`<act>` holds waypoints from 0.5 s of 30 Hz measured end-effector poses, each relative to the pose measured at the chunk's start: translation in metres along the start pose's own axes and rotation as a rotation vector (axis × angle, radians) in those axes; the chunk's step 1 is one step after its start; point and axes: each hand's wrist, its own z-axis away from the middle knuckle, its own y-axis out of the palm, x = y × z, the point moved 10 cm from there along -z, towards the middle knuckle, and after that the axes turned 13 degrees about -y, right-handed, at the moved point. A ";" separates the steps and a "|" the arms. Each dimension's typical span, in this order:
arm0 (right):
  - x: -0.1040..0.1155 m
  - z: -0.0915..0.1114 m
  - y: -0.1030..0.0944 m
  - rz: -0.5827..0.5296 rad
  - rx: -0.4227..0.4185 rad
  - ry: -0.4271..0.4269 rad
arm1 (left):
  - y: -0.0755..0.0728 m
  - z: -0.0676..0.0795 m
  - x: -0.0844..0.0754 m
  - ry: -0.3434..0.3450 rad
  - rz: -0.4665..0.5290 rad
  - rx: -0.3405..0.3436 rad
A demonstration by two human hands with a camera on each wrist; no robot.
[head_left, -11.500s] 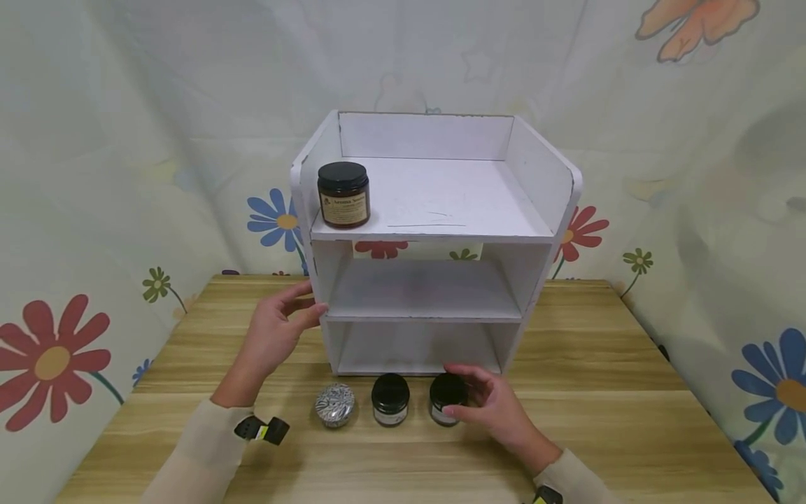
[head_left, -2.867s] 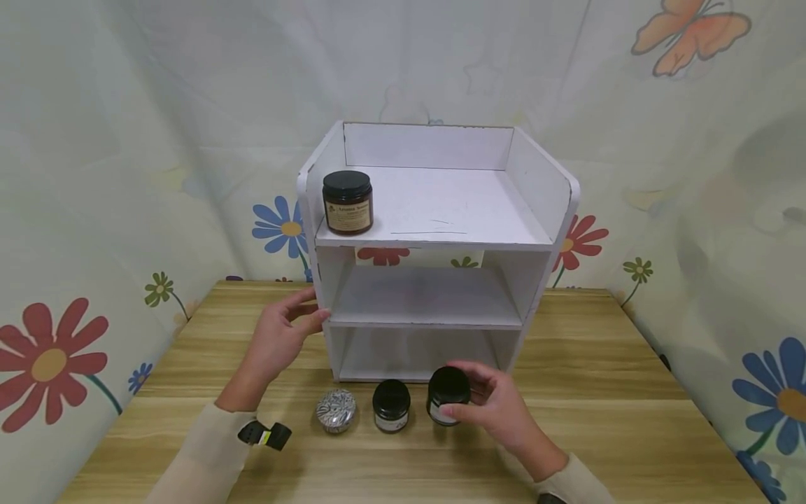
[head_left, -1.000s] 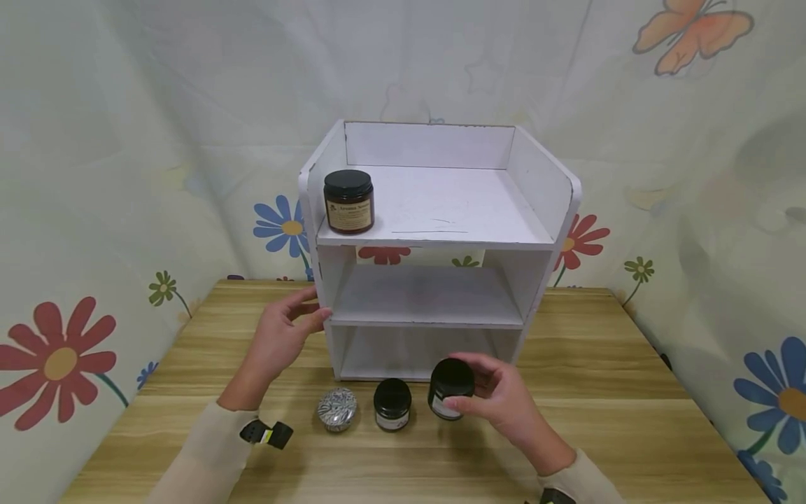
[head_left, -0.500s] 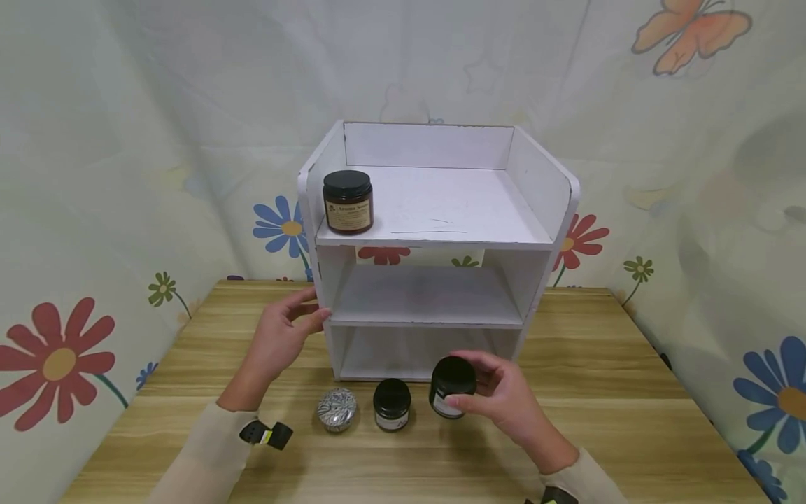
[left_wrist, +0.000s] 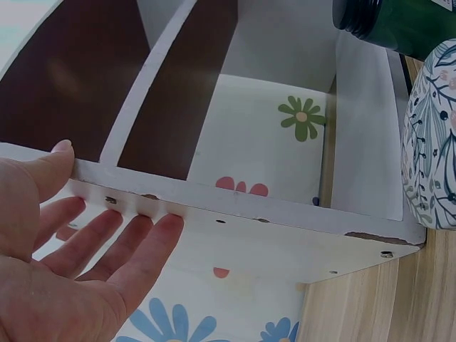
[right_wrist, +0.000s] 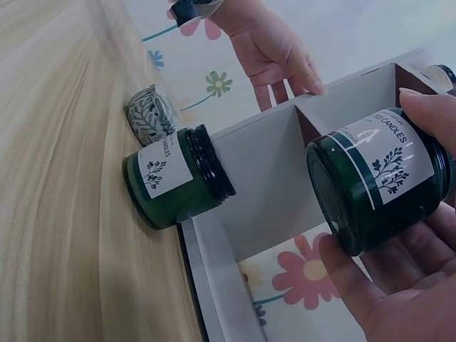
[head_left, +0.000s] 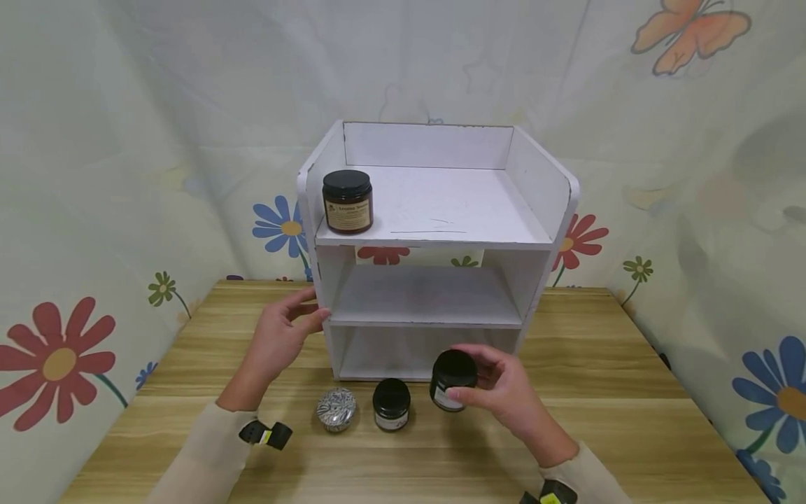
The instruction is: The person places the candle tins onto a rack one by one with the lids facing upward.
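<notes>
My right hand (head_left: 510, 392) grips a dark green glass candle jar (head_left: 455, 378) with a black lid, thumb on one side and fingers on the other. In the right wrist view the jar's white label (right_wrist: 388, 160) shows printed leaves and "CANDLES", and its base is off the table. My left hand (head_left: 277, 336) touches the left side of a white three-level shelf (head_left: 434, 199), its thumb at the front edge and fingertips against the outer panel. Left of the held jar stand a matching candle jar (head_left: 392, 404) and a round leaf-patterned tin (head_left: 336, 409).
An amber jar (head_left: 348, 203) with a black lid and tan label stands at the top level's left front. The shelf stands on a wood-grain table (head_left: 592, 392). Behind hangs a pale curtain (head_left: 208, 140) printed with flowers and a butterfly.
The right hand has lifted the right candle jar off the table and moved it slightly up and to the right. The left hand stays against the shelf; the other jars and tin have not moved.
</notes>
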 end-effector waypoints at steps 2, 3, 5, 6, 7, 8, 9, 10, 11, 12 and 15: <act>0.002 -0.001 0.000 0.000 0.001 -0.009 | 0.000 0.000 0.000 -0.002 0.000 -0.001; 0.002 -0.001 0.000 -0.001 0.003 -0.012 | 0.000 0.000 0.000 -0.004 -0.002 0.000; 0.004 -0.002 0.000 0.000 0.006 -0.014 | 0.000 0.000 0.001 -0.009 -0.001 0.000; 0.004 -0.002 0.000 -0.001 0.007 -0.016 | 0.000 0.000 0.001 -0.010 -0.001 0.002; 0.005 -0.002 0.000 -0.002 0.007 -0.017 | 0.000 0.000 0.001 -0.013 -0.001 0.004; 0.006 -0.003 0.000 -0.004 0.007 -0.016 | 0.000 0.000 0.000 -0.014 -0.002 0.005; 0.006 -0.003 0.000 -0.006 0.006 -0.016 | 0.000 0.001 0.000 -0.014 -0.002 0.007; 0.006 -0.004 -0.001 -0.006 0.004 -0.015 | 0.000 0.001 0.000 -0.015 -0.002 0.007; 0.007 -0.004 -0.001 -0.006 0.003 -0.013 | 0.000 0.001 0.000 -0.015 -0.002 0.007; 0.007 -0.005 -0.001 -0.008 0.001 -0.012 | 0.000 0.001 0.000 -0.015 -0.001 0.008; 0.008 -0.005 -0.001 -0.007 -0.004 -0.003 | 0.000 0.001 -0.001 -0.017 -0.001 0.007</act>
